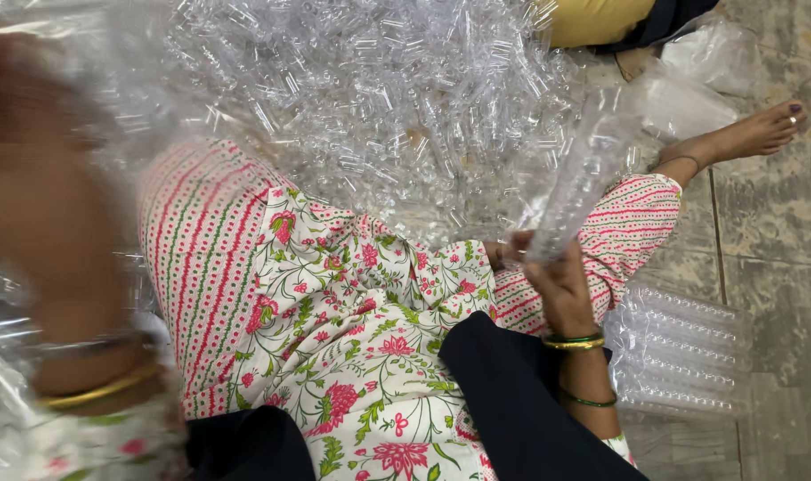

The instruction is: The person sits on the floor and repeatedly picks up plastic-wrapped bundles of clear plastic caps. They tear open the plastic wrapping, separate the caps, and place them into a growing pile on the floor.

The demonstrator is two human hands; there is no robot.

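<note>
Packing step, I'd judge: right hand (pixel 561 289) pinching a clear bag of small tubes (pixel 570 191) upright over the lap, left hand (pixel 45 205) too blurred to tell grip; next needs steady hold beside tube heap (pixel 370 98).

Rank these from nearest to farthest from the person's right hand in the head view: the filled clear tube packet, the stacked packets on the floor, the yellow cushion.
1. Filled clear tube packet: gripped in the right hand, rising above it.
2. Stacked clear packets: on the floor, right of the wrist.
3. Yellow cushion: top edge, beyond the heap of loose clear tubes.
</note>
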